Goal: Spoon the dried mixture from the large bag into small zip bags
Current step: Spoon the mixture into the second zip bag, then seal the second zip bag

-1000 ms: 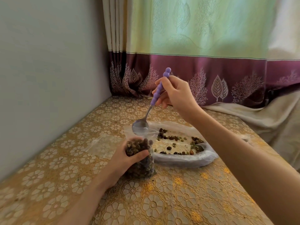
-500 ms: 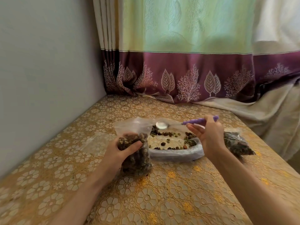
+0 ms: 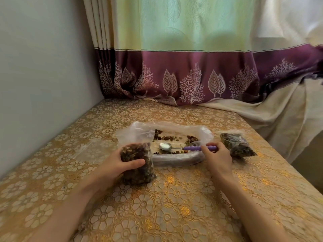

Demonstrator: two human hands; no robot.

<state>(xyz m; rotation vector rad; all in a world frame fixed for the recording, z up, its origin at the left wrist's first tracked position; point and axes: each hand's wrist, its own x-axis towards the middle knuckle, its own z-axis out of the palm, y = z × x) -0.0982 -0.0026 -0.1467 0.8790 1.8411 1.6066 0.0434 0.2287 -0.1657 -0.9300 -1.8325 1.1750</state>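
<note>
My left hand [image 3: 120,163] grips a small clear zip bag [image 3: 138,165] filled with dark dried mixture, standing upright on the table. Behind it lies the large clear bag [image 3: 195,133], spread wide with only scattered dried pieces left inside. A spoon [image 3: 183,147] with a purple beaded handle lies flat across that bag, its empty metal bowl pointing left. My right hand [image 3: 216,158] holds the end of the handle between thumb and fingers. A second filled small bag [image 3: 236,144] lies on the table to the right of my right hand.
An empty clear zip bag [image 3: 92,151] lies flat at the left of my left hand. The table [image 3: 174,206] has a gold floral cover. A grey wall [image 3: 43,75] runs along the left, and a green and purple curtain [image 3: 192,75] hangs behind.
My right hand came down from above the small bag and laid the spoon flat inside the large bag. My left hand kept its grip on the filled small bag.
</note>
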